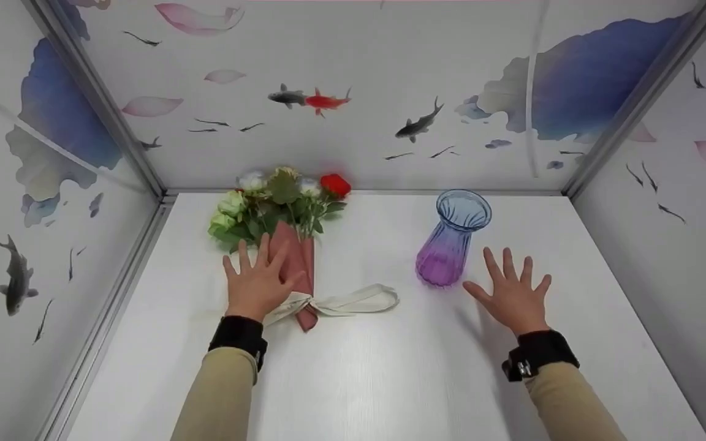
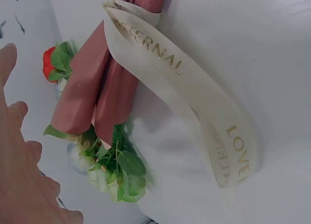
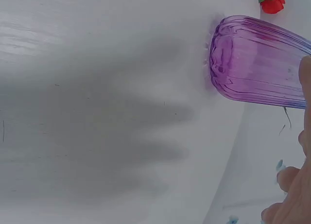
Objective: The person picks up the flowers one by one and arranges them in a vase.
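Observation:
My left hand (image 1: 258, 285), fingers spread, hovers over the left side of a bouquet wrapped in dusty-red paper (image 1: 295, 260). A red rose (image 1: 335, 185) and pale green and white flowers (image 1: 230, 205) fan out at its far end. Round the wrap is tied a cream ribbon (image 2: 170, 73) with gold lettering, its loop trailing to the right. My right hand (image 1: 512, 297), also spread and holding nothing, is just right of a ribbed glass vase (image 1: 445, 251). Blue at its flared mouth and purple at its base, the vase stands upright on the table.
The white table (image 1: 353, 380) is enclosed by a back wall (image 1: 353, 141) and two side walls printed with fish, petals and blue leaves. Grey metal rails (image 1: 108, 110) run along the corners. Shadows of the right hand fall on the tabletop.

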Demonstrator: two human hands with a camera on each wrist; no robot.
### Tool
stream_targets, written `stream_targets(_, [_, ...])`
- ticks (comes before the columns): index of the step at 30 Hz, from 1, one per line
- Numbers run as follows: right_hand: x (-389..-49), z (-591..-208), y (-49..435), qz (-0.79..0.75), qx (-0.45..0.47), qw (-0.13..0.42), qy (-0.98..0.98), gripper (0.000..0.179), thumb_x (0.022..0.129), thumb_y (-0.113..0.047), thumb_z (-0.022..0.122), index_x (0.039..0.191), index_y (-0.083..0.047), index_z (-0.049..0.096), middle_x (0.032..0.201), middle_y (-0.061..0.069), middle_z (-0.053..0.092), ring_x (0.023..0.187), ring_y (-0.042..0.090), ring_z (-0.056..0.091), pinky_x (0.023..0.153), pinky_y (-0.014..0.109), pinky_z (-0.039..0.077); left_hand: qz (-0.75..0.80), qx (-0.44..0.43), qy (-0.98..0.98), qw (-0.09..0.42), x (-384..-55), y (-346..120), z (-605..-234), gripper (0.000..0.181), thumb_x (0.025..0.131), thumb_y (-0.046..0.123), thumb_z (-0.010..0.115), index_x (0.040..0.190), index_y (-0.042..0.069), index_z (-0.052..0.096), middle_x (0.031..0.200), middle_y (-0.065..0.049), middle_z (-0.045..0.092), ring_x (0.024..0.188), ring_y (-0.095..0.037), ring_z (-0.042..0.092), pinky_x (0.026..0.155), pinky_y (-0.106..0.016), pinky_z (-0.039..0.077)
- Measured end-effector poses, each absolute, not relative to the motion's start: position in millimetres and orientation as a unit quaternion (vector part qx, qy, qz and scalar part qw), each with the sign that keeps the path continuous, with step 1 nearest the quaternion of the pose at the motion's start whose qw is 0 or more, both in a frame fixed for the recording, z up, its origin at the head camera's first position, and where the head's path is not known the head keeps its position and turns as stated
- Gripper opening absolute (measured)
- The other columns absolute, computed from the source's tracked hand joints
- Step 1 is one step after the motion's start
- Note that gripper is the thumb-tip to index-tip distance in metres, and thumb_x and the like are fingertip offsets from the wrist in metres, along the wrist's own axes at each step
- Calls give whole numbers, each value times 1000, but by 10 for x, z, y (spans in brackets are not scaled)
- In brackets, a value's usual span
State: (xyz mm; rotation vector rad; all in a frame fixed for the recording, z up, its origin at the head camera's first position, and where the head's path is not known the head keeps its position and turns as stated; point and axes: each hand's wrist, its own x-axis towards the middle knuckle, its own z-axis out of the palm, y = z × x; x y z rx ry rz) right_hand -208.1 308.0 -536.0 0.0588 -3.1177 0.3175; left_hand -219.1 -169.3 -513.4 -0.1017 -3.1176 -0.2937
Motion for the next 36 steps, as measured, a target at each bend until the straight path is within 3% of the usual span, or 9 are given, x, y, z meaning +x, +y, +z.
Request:
stream_targets(13, [-1978, -5513, 2911, 98, 30, -15, -995, 92, 95, -73, 50, 164, -19, 21, 166, 26, 17, 148, 61, 8, 105, 86, 1, -116, -45, -991, -58, -2121, -1461, -5315, 77, 96, 70, 48, 162, 34, 30, 170, -10, 18, 154, -51, 3, 116, -75, 4])
stream_targets(20, [-1948, -5582, 2807, 114, 44, -4, -993, 90, 96, -71, 51, 161, -11, 32, 161, 28, 32, 146, 59, 23, 108, 83, 11, -122, -64, -987, -79, -2072, -1391, -5409, 74, 98, 68, 49, 159, 28, 38, 167, -11, 28, 153, -53, 4, 117, -74, 7])
stream_targets(25, [-1927, -5612, 2734, 129, 61, -13, -990, 86, 98, -66, 52, 156, -4, 40, 154, 29, 42, 141, 55, 37, 109, 78, 23, -138, -65, -983, -106, -2040, -1392, -5488, 74, 98, 69, 48, 158, 25, 42, 168, -11, 27, 152, -54, 7, 118, -73, 6])
stream_targets(31, [-1906, -5671, 2623, 132, 86, -4, -987, 76, 99, -57, 57, 147, 1, 51, 144, 29, 54, 131, 49, 53, 104, 67, 41, -177, -60, -976, -116, -2002, -1411, -5562, 71, 98, 65, 51, 154, 21, 48, 168, -13, 26, 151, -54, 14, 118, -67, 23])
stream_targets(36, [-1883, -5732, 2527, 129, 109, 5, -986, 69, 99, -51, 62, 144, 1, 55, 140, 26, 59, 122, 46, 61, 100, 62, 48, -212, -61, -967, -129, -1982, -1411, -5584, 70, 99, 62, 53, 155, 20, 47, 169, -13, 22, 150, -54, 17, 109, -64, 40])
